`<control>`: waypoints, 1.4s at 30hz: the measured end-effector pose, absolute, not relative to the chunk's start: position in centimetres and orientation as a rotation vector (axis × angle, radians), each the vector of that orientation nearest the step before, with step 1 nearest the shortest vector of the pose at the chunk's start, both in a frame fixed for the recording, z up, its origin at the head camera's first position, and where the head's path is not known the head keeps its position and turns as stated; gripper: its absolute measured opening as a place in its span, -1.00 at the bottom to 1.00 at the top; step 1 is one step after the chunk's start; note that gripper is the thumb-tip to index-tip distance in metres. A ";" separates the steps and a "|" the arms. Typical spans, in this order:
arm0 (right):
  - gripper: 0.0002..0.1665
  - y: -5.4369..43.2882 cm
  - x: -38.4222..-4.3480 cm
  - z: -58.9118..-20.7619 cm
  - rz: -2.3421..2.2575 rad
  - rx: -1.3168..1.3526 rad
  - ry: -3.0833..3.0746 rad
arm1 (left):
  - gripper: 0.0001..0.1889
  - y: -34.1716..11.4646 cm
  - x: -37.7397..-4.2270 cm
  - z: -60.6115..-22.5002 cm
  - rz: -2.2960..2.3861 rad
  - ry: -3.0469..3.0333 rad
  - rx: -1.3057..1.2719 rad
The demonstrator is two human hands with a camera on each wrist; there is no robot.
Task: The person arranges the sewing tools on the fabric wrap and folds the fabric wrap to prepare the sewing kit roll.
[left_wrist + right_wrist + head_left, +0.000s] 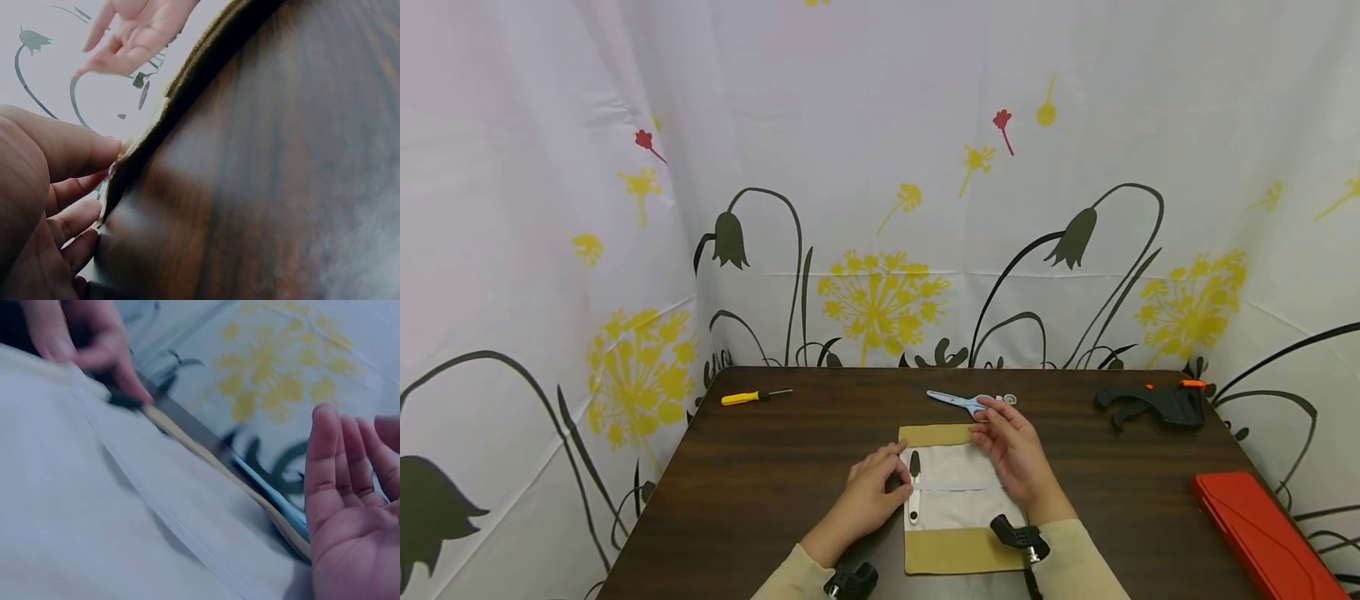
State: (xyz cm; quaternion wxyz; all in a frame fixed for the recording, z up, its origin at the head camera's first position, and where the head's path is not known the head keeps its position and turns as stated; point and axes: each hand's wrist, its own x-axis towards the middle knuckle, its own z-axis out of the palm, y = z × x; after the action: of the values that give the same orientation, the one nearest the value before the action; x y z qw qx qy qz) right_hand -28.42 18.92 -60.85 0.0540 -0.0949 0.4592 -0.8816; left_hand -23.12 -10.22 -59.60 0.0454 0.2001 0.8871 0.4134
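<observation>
At the near edge, a red case [1270, 533] is lying on the right of the dark wooden table [775, 483], and the mustard near flap of my cloth wrap [958, 552] is spreading flat in front of me. With my left hand [871, 490] I am pinching the wrap's left edge between thumb and fingers; just beside them a white tool with a dark tip [914, 502] is lying lengthwise on the white lining. Whether my fingertips are also catching the tool, I cannot tell. A thin band [958, 489] is running across the lining. Farther up, I am holding my right hand [1015, 450] over the wrap's right side, palm turned upward, its fingers loosely spread and gripping nothing. Beyond it, light blue scissors [957, 400] are resting past the far mustard flap. A black clamp [1172, 406] is lying to the right, a yellow-handled screwdriver [743, 398] far left. Behind everything, a flowered curtain [850, 167] is hanging.
</observation>
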 end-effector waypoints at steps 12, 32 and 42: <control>-0.44 25.5 -29.7 -61.3 -2.950 -0.198 1.497 | -0.88 -10.3 -23.3 -59.7 1.293 2.701 0.572; -0.31 26.6 -33.0 -59.2 -2.191 0.302 1.935 | -0.70 -9.5 -23.3 -58.6 1.258 2.596 0.724; -0.39 25.8 -33.1 -59.0 -2.095 0.277 2.087 | -0.57 -7.6 -23.9 -59.1 1.139 2.573 0.747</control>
State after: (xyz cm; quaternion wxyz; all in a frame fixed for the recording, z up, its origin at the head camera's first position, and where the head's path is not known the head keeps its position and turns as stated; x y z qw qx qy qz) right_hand -33.11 25.77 -58.98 0.0858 0.0930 0.7001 -0.7027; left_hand -23.88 -7.56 -59.07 0.1147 0.2549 0.8780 0.3887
